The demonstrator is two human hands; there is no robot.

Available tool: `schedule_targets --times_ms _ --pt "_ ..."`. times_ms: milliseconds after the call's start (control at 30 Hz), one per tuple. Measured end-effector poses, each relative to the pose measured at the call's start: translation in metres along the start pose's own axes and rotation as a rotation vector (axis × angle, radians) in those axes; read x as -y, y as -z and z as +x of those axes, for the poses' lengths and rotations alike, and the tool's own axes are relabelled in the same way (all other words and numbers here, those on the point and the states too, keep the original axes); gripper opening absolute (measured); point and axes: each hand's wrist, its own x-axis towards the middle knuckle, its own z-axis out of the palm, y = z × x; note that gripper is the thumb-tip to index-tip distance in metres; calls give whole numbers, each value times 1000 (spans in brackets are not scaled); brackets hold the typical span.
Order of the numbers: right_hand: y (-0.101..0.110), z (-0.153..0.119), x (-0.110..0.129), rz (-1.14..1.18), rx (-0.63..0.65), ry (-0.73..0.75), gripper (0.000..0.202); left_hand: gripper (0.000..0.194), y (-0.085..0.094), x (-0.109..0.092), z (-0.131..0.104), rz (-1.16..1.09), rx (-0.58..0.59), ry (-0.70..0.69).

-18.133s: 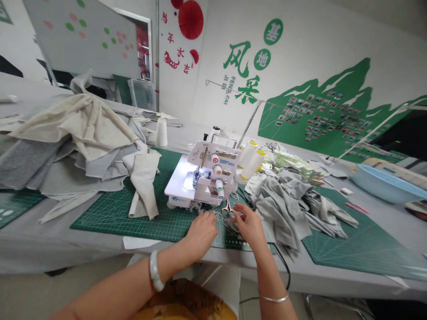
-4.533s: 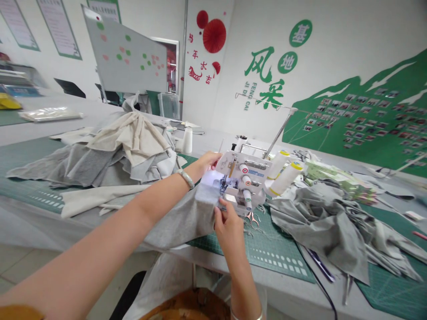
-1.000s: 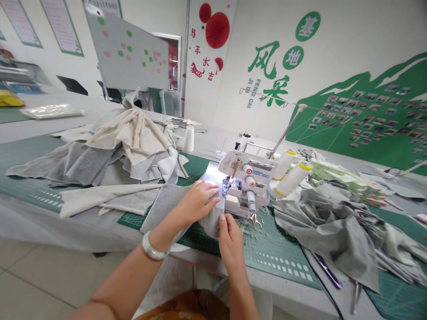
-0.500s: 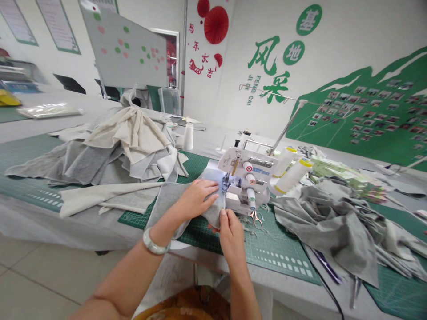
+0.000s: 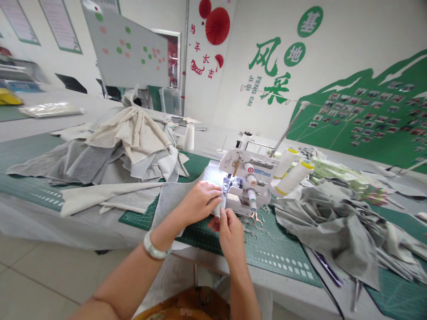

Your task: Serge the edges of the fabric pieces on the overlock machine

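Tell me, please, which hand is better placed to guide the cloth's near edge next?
Probably the right hand: its fingers pinch the cloth at its near edge, in front of the sewing machine. The left hand lies spread on top of the cloth, so it seems better placed for pressing.

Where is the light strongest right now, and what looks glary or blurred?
Head view, centre: strongest at the left side of the sewing machine, nearly washed out; head view, left: glare on a plastic packet; head view, right: wall photos too soft to make out.
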Motion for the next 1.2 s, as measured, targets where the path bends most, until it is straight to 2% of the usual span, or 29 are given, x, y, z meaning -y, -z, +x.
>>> schedule_targets --times_ms 133,400,600,667,767,867,1000,1100,1200 --pt "1 1 0 -45 3 14 40 26 -3 1 -4 -34 8 26" --pt "8 0 10 -122 13 -22 39 28 3 16 2 -103 40 12" --pt "12 1 11 -244 16 -5 39 32 -1 31 8 -140 63 -8" --pt "14 0 14 -356 -20 8 39 33 -2 35 9 -149 75 -12" --pt "18 -4 23 -568 -182 33 38 34 -1 38 12 -164 88 -12" --pt "18 -9 30 -629 -305 121 33 35 0 40 15 -180 101 -14" --pt "10 -10 30 -656 -189 237 31 37 1 44 19 -187 127 -18" --pt "3 -8 28 -797 -79 193 39 37 1 46 21 -199 142 -13" --pt "-1 -7 30 -919 -32 134 39 38 1 48 23 -213 154 -13"
